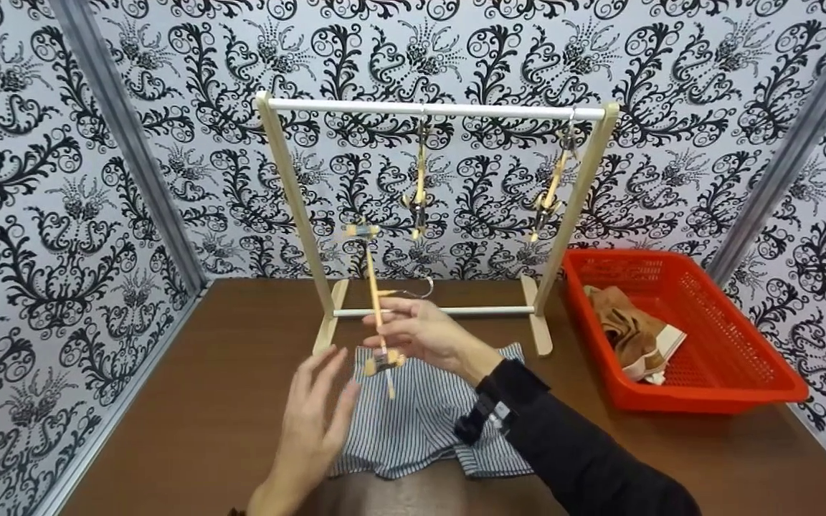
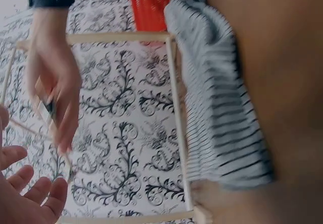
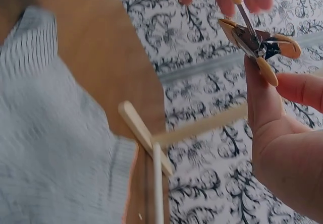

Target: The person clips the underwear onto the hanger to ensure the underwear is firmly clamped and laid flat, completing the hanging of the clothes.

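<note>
My right hand (image 1: 433, 335) holds a wooden clip hanger (image 1: 373, 283) by its middle, in the air over the table. The hanger's bar runs nearly upright in the head view, its metal hook pointing right. One clip sits near each end; in the right wrist view a clip (image 3: 260, 45) shows close to the thumb. My left hand (image 1: 310, 419) is just left of the lower clip, fingers spread and holding nothing. Beneath both hands, grey-and-white striped shorts (image 1: 413, 423) lie on the table.
Behind the hands stands a small wooden rack with a white top rail (image 1: 355, 107). Two more clip hangers (image 1: 420, 179) hang from it. At the right, a red basket (image 1: 707, 393) contains brown folded clothing (image 1: 624, 330). Patterned walls enclose the brown table (image 1: 241, 373).
</note>
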Action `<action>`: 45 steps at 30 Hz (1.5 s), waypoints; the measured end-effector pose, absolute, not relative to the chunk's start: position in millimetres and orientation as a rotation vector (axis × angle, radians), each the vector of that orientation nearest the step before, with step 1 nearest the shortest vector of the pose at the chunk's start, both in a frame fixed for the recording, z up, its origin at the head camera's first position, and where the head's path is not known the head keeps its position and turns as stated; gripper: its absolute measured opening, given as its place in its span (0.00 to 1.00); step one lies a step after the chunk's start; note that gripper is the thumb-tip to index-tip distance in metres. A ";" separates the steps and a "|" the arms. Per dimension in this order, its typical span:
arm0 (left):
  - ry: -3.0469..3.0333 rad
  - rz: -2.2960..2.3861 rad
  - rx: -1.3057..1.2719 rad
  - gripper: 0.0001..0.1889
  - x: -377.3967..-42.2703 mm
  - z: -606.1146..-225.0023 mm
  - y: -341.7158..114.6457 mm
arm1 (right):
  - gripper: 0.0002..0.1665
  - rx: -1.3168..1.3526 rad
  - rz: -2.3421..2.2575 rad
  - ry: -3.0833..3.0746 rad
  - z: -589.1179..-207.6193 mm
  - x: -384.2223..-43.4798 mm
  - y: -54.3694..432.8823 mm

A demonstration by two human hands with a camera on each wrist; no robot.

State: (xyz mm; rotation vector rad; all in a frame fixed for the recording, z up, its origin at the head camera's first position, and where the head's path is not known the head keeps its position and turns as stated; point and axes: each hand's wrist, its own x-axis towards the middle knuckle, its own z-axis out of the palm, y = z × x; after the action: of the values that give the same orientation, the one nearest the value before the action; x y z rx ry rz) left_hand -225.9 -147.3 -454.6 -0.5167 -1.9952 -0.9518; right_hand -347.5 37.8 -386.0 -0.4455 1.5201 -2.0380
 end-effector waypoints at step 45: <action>-1.531 -2.720 0.088 0.06 -332.2 -441.4 -141.5 | 0.30 -0.961 -1.144 2.029 -403.5 -362.0 166.6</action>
State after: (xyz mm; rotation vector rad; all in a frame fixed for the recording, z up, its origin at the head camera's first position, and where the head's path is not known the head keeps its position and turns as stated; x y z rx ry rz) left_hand -332.2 -141.5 -441.4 0.0880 -1.5308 -2.7202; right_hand -362.0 166.6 -403.5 -0.9615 2.0293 -1.1437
